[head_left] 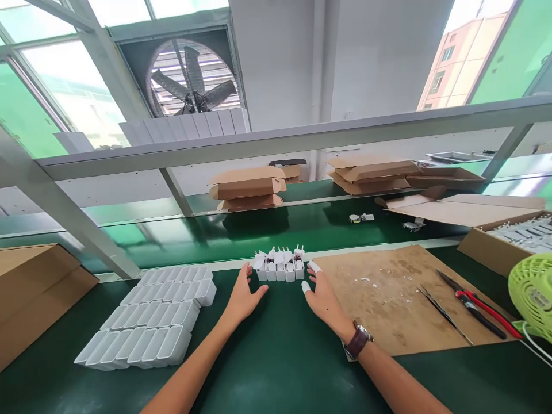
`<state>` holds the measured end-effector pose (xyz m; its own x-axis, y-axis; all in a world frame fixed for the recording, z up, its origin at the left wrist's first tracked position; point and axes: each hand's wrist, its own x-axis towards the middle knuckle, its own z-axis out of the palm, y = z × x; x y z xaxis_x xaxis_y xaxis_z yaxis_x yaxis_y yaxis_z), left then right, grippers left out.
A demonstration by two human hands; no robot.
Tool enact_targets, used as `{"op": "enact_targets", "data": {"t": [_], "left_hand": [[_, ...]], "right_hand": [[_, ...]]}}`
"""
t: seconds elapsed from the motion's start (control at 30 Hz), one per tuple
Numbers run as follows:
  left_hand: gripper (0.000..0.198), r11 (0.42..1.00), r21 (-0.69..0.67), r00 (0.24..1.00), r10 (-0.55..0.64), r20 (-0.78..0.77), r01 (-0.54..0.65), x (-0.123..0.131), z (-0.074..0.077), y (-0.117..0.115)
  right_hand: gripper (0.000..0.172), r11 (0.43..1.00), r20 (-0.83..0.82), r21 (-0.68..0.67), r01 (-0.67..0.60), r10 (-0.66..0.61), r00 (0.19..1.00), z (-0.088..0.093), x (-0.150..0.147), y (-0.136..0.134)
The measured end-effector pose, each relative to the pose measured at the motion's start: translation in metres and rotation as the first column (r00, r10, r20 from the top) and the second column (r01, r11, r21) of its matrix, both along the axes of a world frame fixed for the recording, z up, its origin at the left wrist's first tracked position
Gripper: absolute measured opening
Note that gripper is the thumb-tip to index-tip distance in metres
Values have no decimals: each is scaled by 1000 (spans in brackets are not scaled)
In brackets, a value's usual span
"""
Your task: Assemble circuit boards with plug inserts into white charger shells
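Observation:
A short row of small white plastic housings [280, 270], with white parts and prongs standing up from them, sits on the green work surface in front of me. My left hand [245, 294] is open at the row's left end, thumb and fingers spread, holding nothing. At the right end my right hand [319, 292] is open too, with white covers on two fingertips and nothing in its grasp. Several rows of empty white housings [146, 322] stand together at the left.
A stained brown board [388, 293] on the right bears tweezers [444, 313] and red-and-black pliers [474, 305]. Beyond are a green fan [532, 293] and an open carton [495, 247]. A cardboard box [38, 299] stands far left; a green belt [259, 230] runs behind.

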<state>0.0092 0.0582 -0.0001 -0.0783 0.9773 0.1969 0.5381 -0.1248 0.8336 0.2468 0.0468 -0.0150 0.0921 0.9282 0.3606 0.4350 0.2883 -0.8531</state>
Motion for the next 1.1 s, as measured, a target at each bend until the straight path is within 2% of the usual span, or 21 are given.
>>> {"op": "enact_targets", "data": {"t": [0.1,0.2,0.43,0.53,0.63,0.73,0.83,0.87,0.93,1.0,1.1], "left_hand": [[76,999,-24,997,31,64,-29,18,-3,17],[74,998,-9,994,60,92,-59,30,-1,35],[79,992,19,982,120,144,-124,39,12,98],[85,993,-18,981,121,153,-120,36,12,118],[88,994,-45,982,107,157,-101,34,13,124],[88,992,-37,982,123,141,-119,34,20,110],[82,994,34,990,96,107,-100,30,34,73],[78,994,85,996,64,63,-70,25,39,58],[67,973,229,993,16,-120,12,9,48,27],[51,929,364,935,70,-349,67,-15,52,0],[25,899,437,792,251,-557,23,-60,49,-29]], "right_hand": [[55,998,9,-22,-62,62,998,-4,-2,21],[52,996,12,-45,-71,72,997,-4,-3,49],[58,996,6,-60,-71,72,997,3,-9,121],[59,992,10,-80,-102,103,995,2,-13,138],[61,987,26,-107,-122,126,992,-2,-12,142],[59,986,56,-120,-117,124,991,-4,-8,134],[54,986,95,-112,-125,136,986,0,3,119],[52,984,108,-112,-136,148,983,2,9,113],[48,980,131,-121,-159,175,976,7,24,101],[40,976,145,-135,-172,192,971,10,40,90],[28,971,143,-146,-189,210,967,13,61,75]]}}
